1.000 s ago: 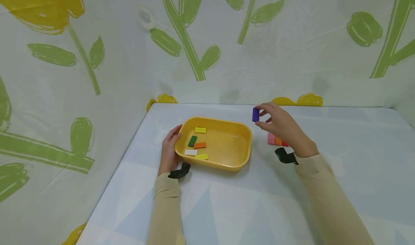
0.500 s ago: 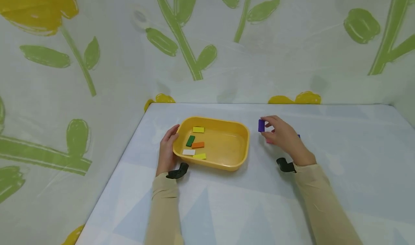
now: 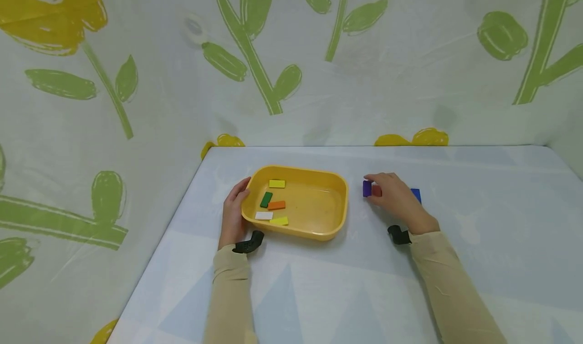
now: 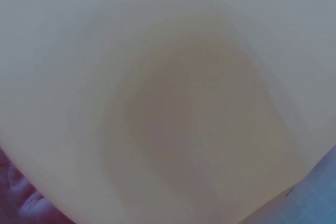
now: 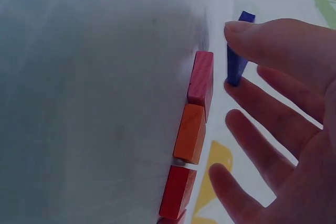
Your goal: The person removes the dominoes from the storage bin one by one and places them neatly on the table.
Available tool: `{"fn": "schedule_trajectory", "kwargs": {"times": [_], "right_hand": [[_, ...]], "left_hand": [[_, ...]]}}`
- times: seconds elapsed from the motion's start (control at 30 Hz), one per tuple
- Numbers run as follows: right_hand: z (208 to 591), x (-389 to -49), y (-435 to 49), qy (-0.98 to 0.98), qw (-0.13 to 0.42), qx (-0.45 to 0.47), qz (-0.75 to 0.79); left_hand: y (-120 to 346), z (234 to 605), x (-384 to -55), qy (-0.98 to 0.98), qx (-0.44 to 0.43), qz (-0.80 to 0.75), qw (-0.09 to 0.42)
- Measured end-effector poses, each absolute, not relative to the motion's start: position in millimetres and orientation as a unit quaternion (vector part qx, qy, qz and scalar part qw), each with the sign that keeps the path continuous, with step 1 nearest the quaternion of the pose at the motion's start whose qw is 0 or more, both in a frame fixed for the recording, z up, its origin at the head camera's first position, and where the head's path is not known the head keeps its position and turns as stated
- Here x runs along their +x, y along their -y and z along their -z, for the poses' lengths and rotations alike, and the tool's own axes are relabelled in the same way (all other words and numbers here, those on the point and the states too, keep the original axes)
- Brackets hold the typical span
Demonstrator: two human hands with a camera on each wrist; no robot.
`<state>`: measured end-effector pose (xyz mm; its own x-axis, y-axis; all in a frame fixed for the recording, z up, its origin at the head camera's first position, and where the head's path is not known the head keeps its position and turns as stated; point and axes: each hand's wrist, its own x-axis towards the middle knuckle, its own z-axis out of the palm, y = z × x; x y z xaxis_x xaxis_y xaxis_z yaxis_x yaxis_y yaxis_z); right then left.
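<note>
My left hand (image 3: pixel 233 212) grips the left side of a yellow plastic tray (image 3: pixel 340 217), its thumb at the rim. The blurred tray wall (image 4: pixel 199 108) fills most of the left wrist view. My right hand (image 3: pixel 396 197) pinches a purple block (image 3: pixel 367 188) upright between thumb and fingertips. In the right wrist view, this block (image 5: pixel 238 66) is near the end of a row, with a small gap to a pink block (image 5: pixel 201 80). Beyond the pink one stand an orange block (image 5: pixel 190 134) and a red block (image 5: pixel 177 191). Whether the purple block touches the table cannot be told.
Inside the tray lie two yellow blocks (image 3: pixel 277 184), a green block (image 3: pixel 266 199), an orange block (image 3: pixel 276 205) and a white block (image 3: pixel 264 216). A blue block (image 3: pixel 416 195) shows behind my right hand. The table's (image 3: pixel 319 293) back edge meets a patterned wall.
My right hand has lowered the purple block from above the table and shifted slightly right, to the left end of the row. The left hand still holds the tray.
</note>
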<state>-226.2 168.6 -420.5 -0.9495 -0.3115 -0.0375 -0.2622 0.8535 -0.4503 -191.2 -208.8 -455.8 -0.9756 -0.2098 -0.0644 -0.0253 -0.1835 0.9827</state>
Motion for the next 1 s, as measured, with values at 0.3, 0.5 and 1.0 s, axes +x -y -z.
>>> {"fn": "schedule_trajectory", "kwargs": {"times": [0.3, 0.5, 1.0], "right_hand": [[425.1, -226.4, -169.5, -0.961, 0.067, -0.142, 0.227], [424.4, -229.5, -168.6, -0.964, 0.074, -0.147, 0.211], [423.7, -231.5, -172.4, -0.962, 0.090, -0.137, 0.221]], "left_hand": [[209.3, 457.0, -191.5, 0.630, 0.095, 0.769, 0.058], [208.9, 457.1, -192.0, 0.637, 0.094, 0.763, 0.061], [210.0, 457.2, -192.1, 0.630, 0.087, 0.770, 0.057]]}}
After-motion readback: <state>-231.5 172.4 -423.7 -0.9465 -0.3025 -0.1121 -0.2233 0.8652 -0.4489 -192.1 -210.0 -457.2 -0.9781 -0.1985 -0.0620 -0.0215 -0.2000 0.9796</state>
